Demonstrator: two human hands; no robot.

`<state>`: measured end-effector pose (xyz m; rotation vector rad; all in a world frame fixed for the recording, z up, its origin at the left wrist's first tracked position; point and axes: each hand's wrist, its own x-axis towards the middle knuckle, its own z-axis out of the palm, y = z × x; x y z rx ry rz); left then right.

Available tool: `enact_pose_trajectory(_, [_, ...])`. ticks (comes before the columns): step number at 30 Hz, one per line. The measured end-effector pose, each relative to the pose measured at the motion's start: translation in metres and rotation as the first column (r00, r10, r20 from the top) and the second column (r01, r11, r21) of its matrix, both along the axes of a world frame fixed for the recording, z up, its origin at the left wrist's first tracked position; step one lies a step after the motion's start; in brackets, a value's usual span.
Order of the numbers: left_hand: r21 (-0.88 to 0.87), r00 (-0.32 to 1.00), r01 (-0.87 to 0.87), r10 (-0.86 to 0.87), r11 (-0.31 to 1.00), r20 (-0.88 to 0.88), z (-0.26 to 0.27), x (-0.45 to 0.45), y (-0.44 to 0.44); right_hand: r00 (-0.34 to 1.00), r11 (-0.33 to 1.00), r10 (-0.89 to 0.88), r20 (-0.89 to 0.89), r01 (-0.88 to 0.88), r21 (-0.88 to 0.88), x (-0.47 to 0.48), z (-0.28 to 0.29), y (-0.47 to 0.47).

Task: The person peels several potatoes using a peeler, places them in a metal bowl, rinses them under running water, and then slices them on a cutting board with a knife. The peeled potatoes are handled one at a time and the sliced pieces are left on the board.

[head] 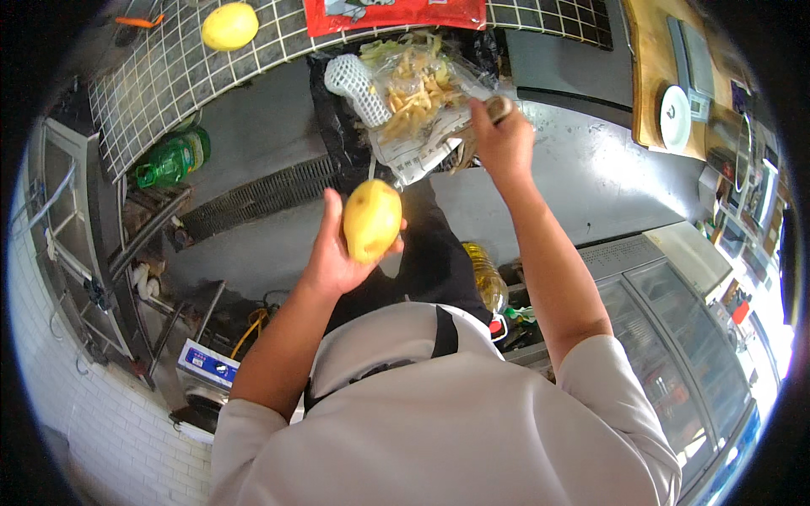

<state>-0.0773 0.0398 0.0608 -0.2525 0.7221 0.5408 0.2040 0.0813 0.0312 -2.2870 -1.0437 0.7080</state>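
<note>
A yellow peeled potato (372, 221) rests in my left hand (345, 253), with the fingers curled beneath it and the thumb raised at its side. My right hand (504, 136) is closed around a small pale-ended object (498, 109), too hidden to name, at the right edge of a trash bin's black liner (326, 136). Peelings (421, 88) fill the bin, along with a white foam fruit net (357, 88), clear plastic and a printed bag (414, 158). Another yellow potato (230, 26) lies on the wire rack, near an orange-handled tool (140, 22).
The wire grid rack (183, 69) runs along the far side, holding a red package (395, 14). A wooden table (645, 82) with a scale and white plate (675, 118) stands at right. Green bottles (174, 158) and a yellow oil jug (486, 278) sit low down.
</note>
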Motion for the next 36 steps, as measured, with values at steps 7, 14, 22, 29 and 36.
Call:
enact_pose_trajectory(7, [-0.096, 0.995, 0.043, -0.051, 0.994, -0.081, 0.003, 0.016, 0.011, 0.801, 0.891, 0.348, -0.488, -0.120, 0.438, -0.067, 0.084, -0.035])
enact_pose_trajectory(14, [-0.134, 1.000, -0.007, 0.005, 0.991, -0.015, 0.024, 0.017, 0.001, 0.635, 0.911, 0.411, -0.654, -0.248, 0.331, -0.083, 0.085, -0.026])
enact_pose_trajectory(22, [-0.156, 0.940, 0.082, -0.025, 0.984, 0.341, 0.037, 0.002, -0.005, 0.956, 0.955, 0.275, -0.099, -0.283, -0.084, -0.012, -0.013, 0.005])
enact_pose_trajectory(29, [-0.081, 0.994, 0.103, -0.105, 0.991, -0.022, 0.006, -0.003, 0.006, 0.832, 0.939, 0.089, -0.547, 0.114, 0.326, -0.041, 0.057, -0.026])
enact_pose_trajectory(36, [0.318, 0.984, 0.163, -0.179, 0.934, 0.020, 0.010, -0.008, 0.001, 0.779, 0.986, 0.110, -0.618, -0.006, 0.167, -0.050, 0.033, -0.011])
